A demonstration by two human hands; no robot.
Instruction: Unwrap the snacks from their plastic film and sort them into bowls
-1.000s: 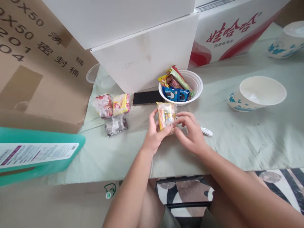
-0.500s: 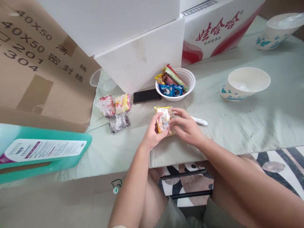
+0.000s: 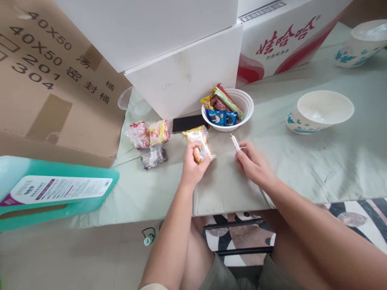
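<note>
My left hand [image 3: 195, 166] is closed on a shiny yellow snack packet [image 3: 198, 139], wrapped in crinkled clear film, and holds it just above the cloth. Between the thumb and fingers of my right hand [image 3: 252, 163] is a slim white tool [image 3: 235, 142] with a short thin tip pointing up and left; its exact kind is unclear. To the left of the yellow packet lie a red film-wrapped packet [image 3: 138, 135], a yellow-and-pink one [image 3: 159, 132] and a dark one [image 3: 153, 157]. Behind my hands stands a white bowl [image 3: 248, 105] of colourful snack packets [image 3: 220, 106].
A black phone [image 3: 189, 123] lies beside the bowl, against a white box [image 3: 184, 72]. Paper tubs [image 3: 320, 114] printed with blue leaves stand on the right. A brown carton [image 3: 60, 117] and a green jug [image 3: 102, 193] border the left side.
My right hand has left the packet and picked up the white tool from the cloth. My left hand keeps hold of the packet, now tilted and slightly farther left.
</note>
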